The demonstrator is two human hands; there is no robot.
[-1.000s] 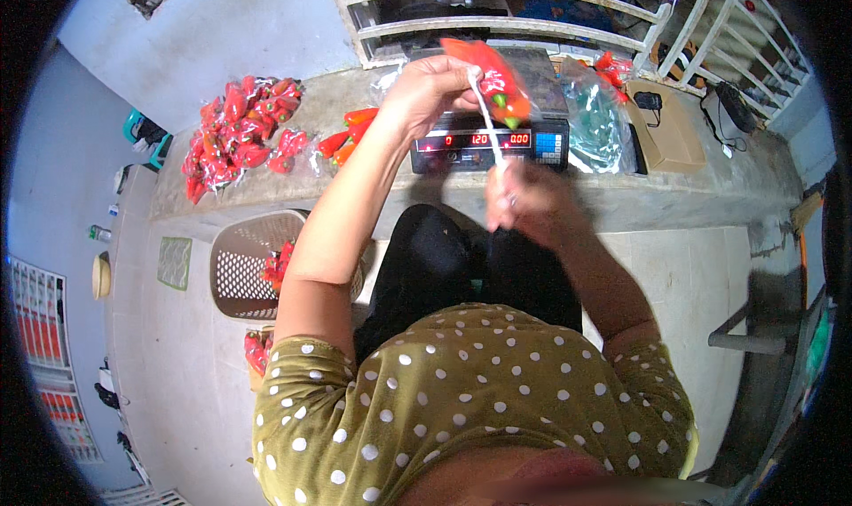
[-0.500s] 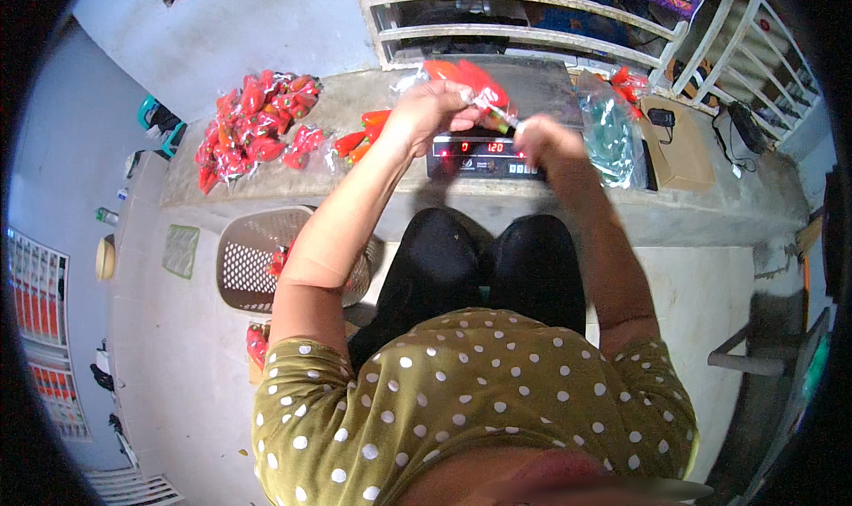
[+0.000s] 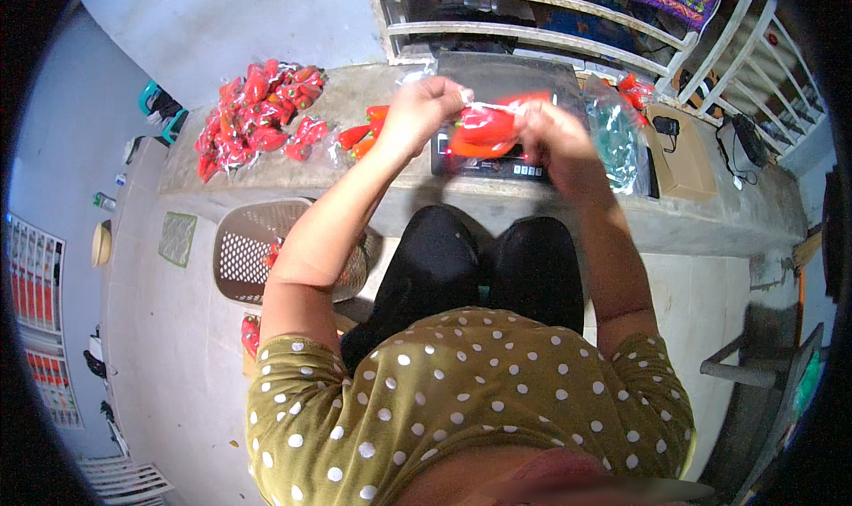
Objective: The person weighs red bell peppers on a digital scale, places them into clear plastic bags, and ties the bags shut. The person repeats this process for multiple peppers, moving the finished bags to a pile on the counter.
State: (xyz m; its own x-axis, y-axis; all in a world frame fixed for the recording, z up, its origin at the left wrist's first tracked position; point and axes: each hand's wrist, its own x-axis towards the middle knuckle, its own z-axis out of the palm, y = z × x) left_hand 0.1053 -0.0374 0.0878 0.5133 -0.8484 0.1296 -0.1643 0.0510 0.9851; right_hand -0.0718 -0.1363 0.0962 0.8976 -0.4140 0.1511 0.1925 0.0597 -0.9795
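Note:
Between my two hands hangs a clear plastic bag of red peppers (image 3: 484, 133), slightly blurred. My left hand (image 3: 424, 114) is closed in a pinch on one end of the bag's twisted neck. At the other end my right hand (image 3: 552, 138), partly smeared by motion, is closed on the twisted plastic. The bag is held up over a black digital scale (image 3: 510, 170), hiding most of its display. Loose red peppers (image 3: 355, 137) lie on the ledge just left of my left hand, partly behind my wrist.
A pile of bagged red peppers (image 3: 257, 115) covers the ledge's left part. Right of the scale lie clear plastic bags (image 3: 614, 142) and a cardboard piece (image 3: 688, 164) with a black adapter (image 3: 664, 121). A woven basket (image 3: 253, 249) stands on the floor at left. White railings (image 3: 532, 31) rise behind.
The bag of peppers has swung down from above my hands to hang between them, over the scale's display. Its twisted neck is now stretched between my hands.

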